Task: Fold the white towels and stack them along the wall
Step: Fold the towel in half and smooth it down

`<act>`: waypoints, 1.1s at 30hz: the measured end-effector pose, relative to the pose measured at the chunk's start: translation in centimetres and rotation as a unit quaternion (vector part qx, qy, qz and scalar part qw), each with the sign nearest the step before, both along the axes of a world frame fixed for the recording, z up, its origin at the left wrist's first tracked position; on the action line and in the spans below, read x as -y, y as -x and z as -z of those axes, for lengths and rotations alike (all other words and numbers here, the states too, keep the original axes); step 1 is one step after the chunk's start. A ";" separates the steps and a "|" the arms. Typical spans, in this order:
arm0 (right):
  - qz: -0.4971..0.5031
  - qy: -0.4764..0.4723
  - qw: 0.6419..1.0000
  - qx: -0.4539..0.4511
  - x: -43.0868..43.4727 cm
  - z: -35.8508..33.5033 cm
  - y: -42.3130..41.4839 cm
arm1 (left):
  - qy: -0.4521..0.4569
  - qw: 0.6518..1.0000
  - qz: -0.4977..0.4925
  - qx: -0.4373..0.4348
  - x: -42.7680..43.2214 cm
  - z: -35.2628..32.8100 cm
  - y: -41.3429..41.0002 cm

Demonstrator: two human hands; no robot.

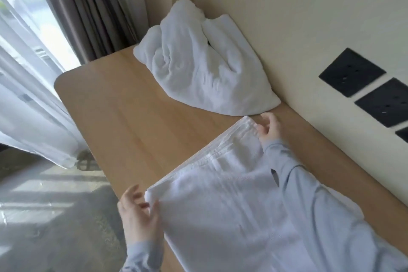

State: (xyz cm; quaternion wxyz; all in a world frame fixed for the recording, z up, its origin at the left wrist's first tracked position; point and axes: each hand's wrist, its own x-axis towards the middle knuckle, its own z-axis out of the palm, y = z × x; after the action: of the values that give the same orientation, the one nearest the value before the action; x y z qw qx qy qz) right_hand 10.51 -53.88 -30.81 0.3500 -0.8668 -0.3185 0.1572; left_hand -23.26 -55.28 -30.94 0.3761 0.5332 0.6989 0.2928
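So the wooden surface [123, 104] runs long-ways beside the wall [287, 17], with plenty of bare wood on the window side. The flat towel [231, 205] lies across the near end, its hemmed edge slanting from near-left up toward the wall. The crumpled towel pile [194, 62] is jammed in the far corner, just past that edge. Left hand [136, 212] pinches the near corner. Right hand [268, 128] has its fingers curled on the far corner, right by the free strip along the wall.
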 end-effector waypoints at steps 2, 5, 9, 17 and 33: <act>-0.060 -0.065 0.994 0.060 1.0 -0.2 1.1 | -0.097 0.988 0.087 -0.082 -0.1 -0.7 -1.7; -0.239 -0.049 0.955 0.168 1.9 0.0 1.6 | -0.120 0.954 0.234 -0.144 -0.6 -0.8 -4.0; -0.363 0.047 0.884 0.290 1.4 -0.3 0.3 | -0.096 0.931 0.304 -0.178 -2.0 1.0 -3.9; -0.395 0.031 0.883 0.252 0.2 -0.3 -1.8 | -0.164 0.937 0.272 -0.148 -1.9 1.9 -3.1; -0.338 -0.015 0.886 0.316 -1.5 -3.0 -2.6 | 0.033 0.946 0.314 -0.079 -6.4 0.6 -2.0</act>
State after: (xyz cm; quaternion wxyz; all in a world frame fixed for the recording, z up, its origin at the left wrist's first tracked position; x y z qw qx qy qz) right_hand 13.09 -52.37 -27.80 0.1695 -0.7048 -0.6885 -0.0214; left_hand -21.30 -48.91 -31.58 0.4101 0.7344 0.5326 0.0938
